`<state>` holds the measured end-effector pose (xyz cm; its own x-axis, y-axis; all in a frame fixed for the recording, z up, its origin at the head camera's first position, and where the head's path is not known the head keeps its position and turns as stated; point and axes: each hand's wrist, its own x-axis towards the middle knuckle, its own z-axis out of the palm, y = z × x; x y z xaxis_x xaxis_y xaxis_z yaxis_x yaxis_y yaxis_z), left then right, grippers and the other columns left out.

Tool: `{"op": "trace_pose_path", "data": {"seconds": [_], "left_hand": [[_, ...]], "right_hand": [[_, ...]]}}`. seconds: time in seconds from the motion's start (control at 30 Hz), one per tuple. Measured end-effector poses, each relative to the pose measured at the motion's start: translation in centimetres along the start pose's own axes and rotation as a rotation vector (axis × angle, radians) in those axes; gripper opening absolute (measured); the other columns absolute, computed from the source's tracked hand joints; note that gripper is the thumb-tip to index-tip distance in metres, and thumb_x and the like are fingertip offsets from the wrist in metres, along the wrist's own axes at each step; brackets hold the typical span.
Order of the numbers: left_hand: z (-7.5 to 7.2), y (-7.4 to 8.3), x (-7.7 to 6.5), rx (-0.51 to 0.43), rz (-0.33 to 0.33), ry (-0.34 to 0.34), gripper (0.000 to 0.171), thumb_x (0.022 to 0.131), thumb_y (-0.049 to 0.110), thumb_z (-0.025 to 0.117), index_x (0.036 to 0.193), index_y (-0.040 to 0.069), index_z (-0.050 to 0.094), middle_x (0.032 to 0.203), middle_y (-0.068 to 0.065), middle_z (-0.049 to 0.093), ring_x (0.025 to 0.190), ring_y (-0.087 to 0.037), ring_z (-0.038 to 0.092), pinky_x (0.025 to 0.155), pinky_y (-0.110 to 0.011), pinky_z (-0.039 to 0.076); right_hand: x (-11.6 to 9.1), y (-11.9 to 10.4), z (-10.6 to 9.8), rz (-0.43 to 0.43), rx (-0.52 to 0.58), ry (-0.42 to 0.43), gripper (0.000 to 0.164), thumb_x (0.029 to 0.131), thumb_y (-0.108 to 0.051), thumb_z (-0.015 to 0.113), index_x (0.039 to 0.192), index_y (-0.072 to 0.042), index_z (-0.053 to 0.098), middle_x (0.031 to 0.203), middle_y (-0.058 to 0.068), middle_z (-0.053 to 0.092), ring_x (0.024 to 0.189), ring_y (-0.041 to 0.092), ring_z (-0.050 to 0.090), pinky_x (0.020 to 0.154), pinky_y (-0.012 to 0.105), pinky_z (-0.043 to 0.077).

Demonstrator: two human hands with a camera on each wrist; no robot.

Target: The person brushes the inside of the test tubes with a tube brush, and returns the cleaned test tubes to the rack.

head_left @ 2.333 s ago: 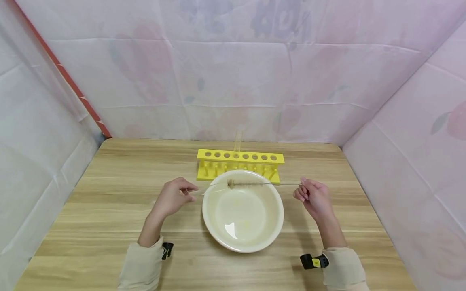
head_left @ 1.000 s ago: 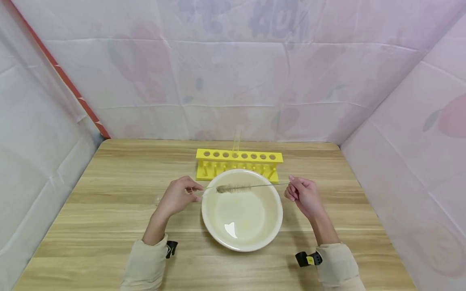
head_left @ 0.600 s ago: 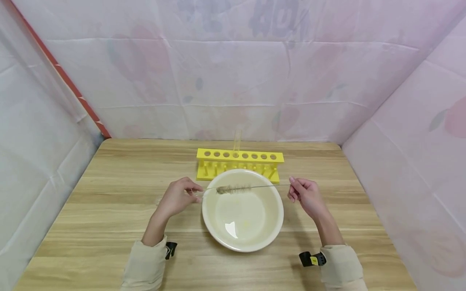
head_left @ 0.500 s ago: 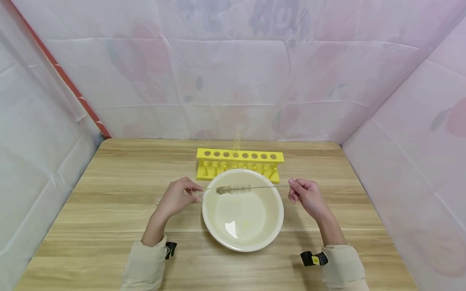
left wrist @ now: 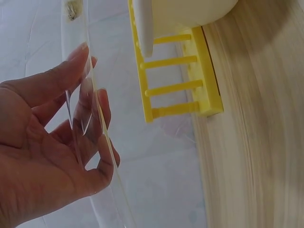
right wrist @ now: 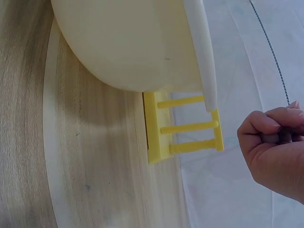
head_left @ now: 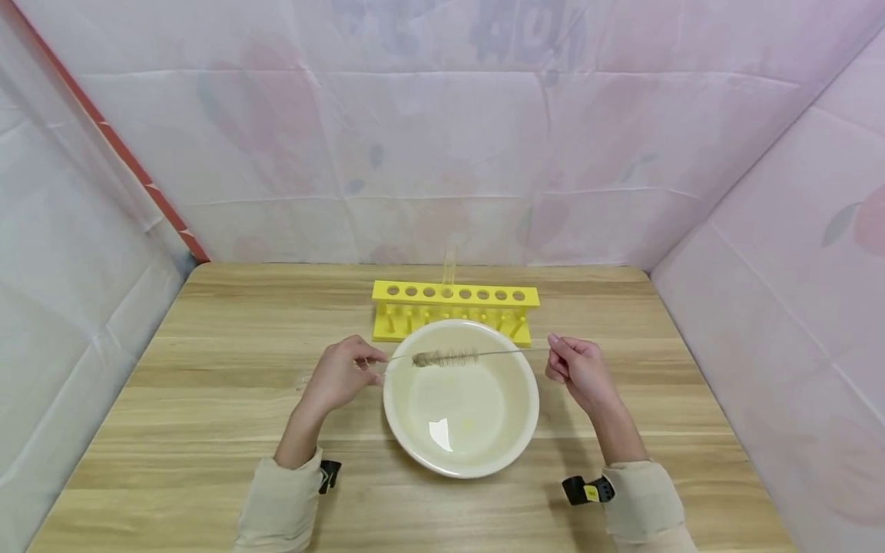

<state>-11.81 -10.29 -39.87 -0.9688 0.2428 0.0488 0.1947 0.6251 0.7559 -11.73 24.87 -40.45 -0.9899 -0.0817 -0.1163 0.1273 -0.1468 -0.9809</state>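
My left hand [head_left: 343,372] holds a clear test tube [left wrist: 97,111] between thumb and curled fingers, the tube lying nearly level with one end over the basin. A test tube brush [head_left: 442,359] with tan bristles lies above the basin; in the left wrist view its bristle tip [left wrist: 72,9] shows inside the tube, beyond the thumb. My right hand [head_left: 581,369] pinches the brush's thin twisted wire handle [right wrist: 271,50] to the right of the basin. The tube's outline over the basin is faint in the head view.
A cream basin [head_left: 529,418] with water in it stands below the brush. Right behind it is a yellow test tube rack [head_left: 456,293], with another clear tube [head_left: 450,265] upright in one hole. The wooden table [head_left: 242,315] meets fabric-covered walls at back and sides.
Since the earliest frame, the brush and my right hand have moved left, bringing the bristles closer to my left hand, which shifted slightly right. Over the last half second little has moved.
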Motion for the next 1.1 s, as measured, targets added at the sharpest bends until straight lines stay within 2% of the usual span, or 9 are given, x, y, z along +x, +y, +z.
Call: {"op": "trace_pose_path", "data": {"seconds": [0.3,0.6,0.8,0.93,1.1], "left_hand": [[0.6,0.9,0.4,0.035,0.003,0.014,0.019,0.069,-0.002,0.075,0.087,0.005,0.072,0.079,-0.005,0.056,0.073,-0.018,0.051,0.065,-0.032,0.044],[0.6,2.3,0.3,0.052,0.011,0.05,0.02,0.068,-0.001,0.076,0.086,0.007,0.072,0.077,-0.001,0.053,0.074,-0.019,0.052,0.068,-0.033,0.043],[0.7,3.0,0.4,0.07,-0.004,0.047,0.023,0.066,-0.001,0.078,0.087,0.007,0.072,0.077,0.001,0.053,0.072,-0.017,0.05,0.066,-0.032,0.041],[0.9,3.4,0.5,0.086,0.015,0.044,0.025,0.065,-0.001,0.079,0.087,0.006,0.072,0.077,0.001,0.052,0.071,-0.016,0.05,0.066,-0.031,0.042],[1.4,3.8,0.6,0.086,0.02,0.043,0.024,0.064,-0.001,0.079,0.086,0.006,0.072,0.075,0.001,0.052,0.07,-0.016,0.05,0.065,-0.032,0.041]], "right_hand": [[0.4,0.1,1.6,0.021,-0.009,0.023,0.04,0.096,-0.014,0.047,0.057,-0.006,0.047,0.049,-0.003,0.034,0.041,0.008,0.033,0.047,0.02,0.03],[0.4,0.5,2.8,0.04,0.026,-0.009,0.042,0.098,-0.013,0.042,0.057,-0.006,0.044,0.048,-0.005,0.029,0.039,0.006,0.025,0.047,0.026,0.017],[0.4,0.5,4.1,0.043,0.041,-0.001,0.041,0.097,-0.012,0.043,0.057,-0.005,0.042,0.048,-0.004,0.027,0.04,0.008,0.023,0.046,0.025,0.018],[0.3,0.6,5.2,0.058,0.03,-0.016,0.041,0.097,-0.011,0.042,0.057,-0.004,0.041,0.048,-0.004,0.028,0.04,0.008,0.023,0.046,0.024,0.019],[0.2,0.8,6.4,0.047,0.041,0.009,0.042,0.097,-0.009,0.043,0.056,-0.004,0.041,0.047,-0.004,0.028,0.039,0.007,0.022,0.045,0.023,0.019]]}}
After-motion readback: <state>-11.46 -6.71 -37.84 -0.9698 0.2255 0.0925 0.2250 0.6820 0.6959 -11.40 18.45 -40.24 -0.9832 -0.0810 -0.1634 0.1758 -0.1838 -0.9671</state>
